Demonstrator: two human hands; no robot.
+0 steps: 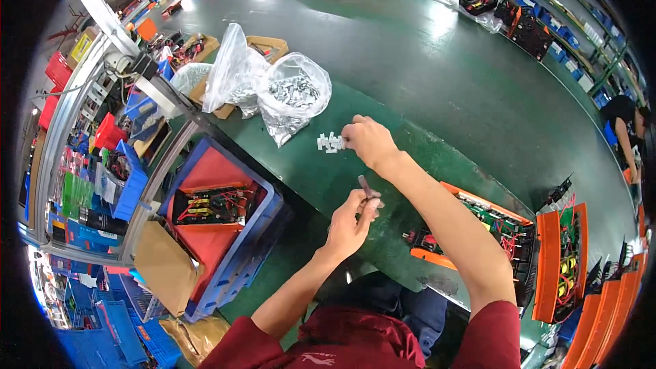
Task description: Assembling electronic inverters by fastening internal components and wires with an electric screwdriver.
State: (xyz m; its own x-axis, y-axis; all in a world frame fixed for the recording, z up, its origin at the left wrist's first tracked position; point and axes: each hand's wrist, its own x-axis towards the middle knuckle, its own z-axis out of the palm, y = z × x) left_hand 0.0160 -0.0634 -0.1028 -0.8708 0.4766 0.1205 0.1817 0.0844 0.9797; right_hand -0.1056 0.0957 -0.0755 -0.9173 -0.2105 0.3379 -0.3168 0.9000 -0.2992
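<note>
My left hand (350, 224) pinches a flat grey-brown strip (364, 183) between thumb and fingers, its free end pointing up and away from me. Farther off, my right hand (370, 141) reaches to the right edge of a small pile of silver metal pieces (329, 142) on the green tabletop (307, 178). Its fingertips are drawn together at the pile, and what they hold, if anything, is hidden. Behind the pile stands an open clear plastic bag (292, 96) full of similar metal pieces. A second clear bag (236, 72) leans beside it.
Orange-framed circuit units (488, 222) lie by my right forearm, with more orange housings (560, 266) at far right. On the left, a blue crate (266, 212) holds another unit (215, 206) on red sheeting. A metal frame post (181, 147) rises beside it. A person (622, 119) is at far right.
</note>
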